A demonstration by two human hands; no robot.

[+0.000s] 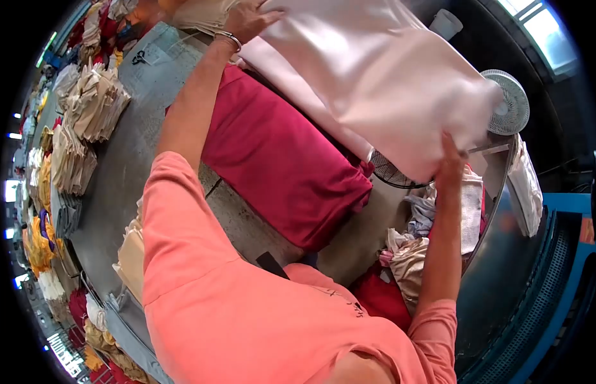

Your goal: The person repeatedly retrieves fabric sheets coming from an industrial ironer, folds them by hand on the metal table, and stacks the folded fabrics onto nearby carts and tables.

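A large pale pink satin cloth [375, 77] is spread across the far side in front of me, rippled and partly raised. My left hand [250, 20] is at its far left edge, fingers closed on the border, with a bangle at the wrist. At the near right corner, my right hand [450, 163] pinches the cloth, the index finger lying along its top and the other fingers partly hidden. Between my arms lies a folded dark pink cloth [282, 153], touched by neither hand.
A fan [505, 102] stands at the right, with a dark wire grille [391, 171] under the satin. Crumpled fabrics [410, 259] lie near my right arm. Stacks of beige cloth [96, 102] and scissors [138, 57] are at the left. A blue machine frame [570, 203] borders the right.
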